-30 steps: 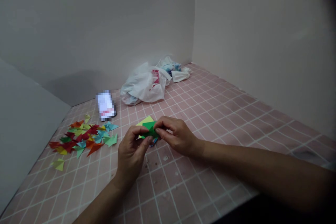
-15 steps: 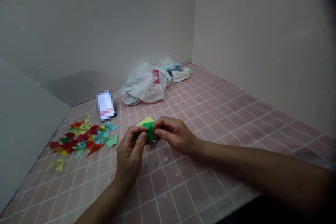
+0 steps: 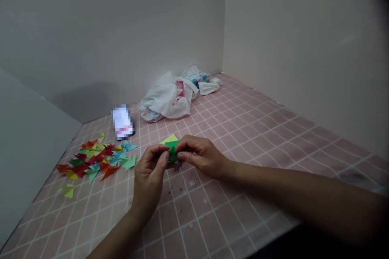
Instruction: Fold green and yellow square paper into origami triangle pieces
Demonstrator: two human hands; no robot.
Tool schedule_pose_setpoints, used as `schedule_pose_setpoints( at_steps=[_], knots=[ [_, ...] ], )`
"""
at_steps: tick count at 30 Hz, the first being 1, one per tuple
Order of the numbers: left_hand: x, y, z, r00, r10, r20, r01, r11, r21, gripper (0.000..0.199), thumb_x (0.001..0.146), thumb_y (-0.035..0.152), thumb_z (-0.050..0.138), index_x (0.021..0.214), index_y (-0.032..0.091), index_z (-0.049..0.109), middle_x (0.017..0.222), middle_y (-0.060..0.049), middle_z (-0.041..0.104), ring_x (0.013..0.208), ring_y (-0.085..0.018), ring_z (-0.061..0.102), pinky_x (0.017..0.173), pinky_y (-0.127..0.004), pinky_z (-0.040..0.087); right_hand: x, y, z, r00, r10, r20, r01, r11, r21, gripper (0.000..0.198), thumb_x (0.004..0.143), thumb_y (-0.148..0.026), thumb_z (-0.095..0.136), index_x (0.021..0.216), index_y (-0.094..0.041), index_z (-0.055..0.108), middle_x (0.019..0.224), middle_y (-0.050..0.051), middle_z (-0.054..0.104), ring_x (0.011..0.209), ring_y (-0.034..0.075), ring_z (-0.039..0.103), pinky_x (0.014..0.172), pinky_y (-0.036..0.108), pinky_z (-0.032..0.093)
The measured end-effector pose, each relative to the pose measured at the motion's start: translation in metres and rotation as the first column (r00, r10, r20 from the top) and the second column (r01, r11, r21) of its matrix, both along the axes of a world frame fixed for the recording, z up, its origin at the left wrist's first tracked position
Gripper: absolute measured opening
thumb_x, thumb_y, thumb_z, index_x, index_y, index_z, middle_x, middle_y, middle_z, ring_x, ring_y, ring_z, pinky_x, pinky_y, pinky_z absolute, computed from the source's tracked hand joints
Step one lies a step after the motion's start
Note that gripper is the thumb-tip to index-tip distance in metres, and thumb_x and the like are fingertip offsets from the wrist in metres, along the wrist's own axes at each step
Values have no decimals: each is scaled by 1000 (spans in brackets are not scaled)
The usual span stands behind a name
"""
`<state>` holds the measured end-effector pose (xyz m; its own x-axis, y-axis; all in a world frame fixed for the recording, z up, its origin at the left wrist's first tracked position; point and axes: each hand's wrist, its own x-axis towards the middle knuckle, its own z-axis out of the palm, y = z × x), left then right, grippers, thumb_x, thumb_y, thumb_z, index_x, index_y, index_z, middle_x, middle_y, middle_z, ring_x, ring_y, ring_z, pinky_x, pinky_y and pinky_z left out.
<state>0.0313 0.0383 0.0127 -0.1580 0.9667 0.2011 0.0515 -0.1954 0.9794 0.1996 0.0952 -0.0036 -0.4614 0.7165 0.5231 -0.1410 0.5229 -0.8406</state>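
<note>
A: Head cam, what've the hands got?
B: L hand (image 3: pixel 148 180) & R hand (image 3: pixel 203 157) both pinching a small green paper (image 3: pixel 173 151), thumb and index nearly tog., one at each side. Can't tell exact folds, fingers cover part.
A: Where's it at?
B: Approx. mid-table, btwn the fingertips, w/ a yellow sheet (image 3: pixel 170 139) showing just behind.
A: And L side?
B: Pile of folded papers (image 3: pixel 99 156), red, orange, yellow, blue, green etc. Phone (image 3: pixel 122 121) w/ lit screen behind it, pixelated.
A: Back?
B: White plastic bag (image 3: pixel 167 99) nr the wall, blue-white pack (image 3: pixel 199 77) beside it, all on pink grid-pattern tabletop (image 3: pixel 258 129).
</note>
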Motion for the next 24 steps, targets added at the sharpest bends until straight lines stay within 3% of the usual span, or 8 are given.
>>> schedule_pose_setpoints(
  at_steps=[5, 16, 20, 24],
  knots=[
    [-1, 2, 4, 998, -67, -15, 66, 997, -27, 6, 84, 25, 71, 88, 20, 70, 80, 1, 69, 68, -13, 68, 62, -26, 62, 0, 0, -1, 999, -26, 48, 25, 1000, 13, 8, 92, -18, 59, 86, -17, 65, 84, 3, 64, 76, 13, 61, 70, 29, 49],
    [-15, 9, 13, 948, -155, -277, 128, 985, -112, 8, 79, 24, 73, 84, 18, 72, 74, 0, 70, 64, -12, 66, 59, -22, 57, 0, 1, -3, 990, -91, 104, 84, 994, 74, 10, 90, -16, 58, 80, -17, 62, 79, 1, 61, 72, 13, 57, 67, 27, 46],
    [-13, 9, 13, 957, -119, -266, 88, 988, -123, 9, 80, 25, 71, 83, 17, 70, 73, 0, 70, 64, -12, 66, 59, -21, 57, 0, 1, -3, 994, -46, 99, 46, 999, -5, 10, 91, -19, 59, 82, -16, 63, 80, 2, 62, 73, 13, 59, 68, 27, 47],
    [-10, 8, 15, 971, -42, -236, 18, 994, -104, 10, 79, 25, 72, 84, 17, 68, 74, 1, 68, 63, -12, 66, 57, -22, 58, 0, 1, -2, 994, 106, 10, -104, 986, -129, 9, 89, -24, 67, 93, -16, 65, 91, 3, 63, 76, 12, 63, 69, 27, 53]
  ],
)
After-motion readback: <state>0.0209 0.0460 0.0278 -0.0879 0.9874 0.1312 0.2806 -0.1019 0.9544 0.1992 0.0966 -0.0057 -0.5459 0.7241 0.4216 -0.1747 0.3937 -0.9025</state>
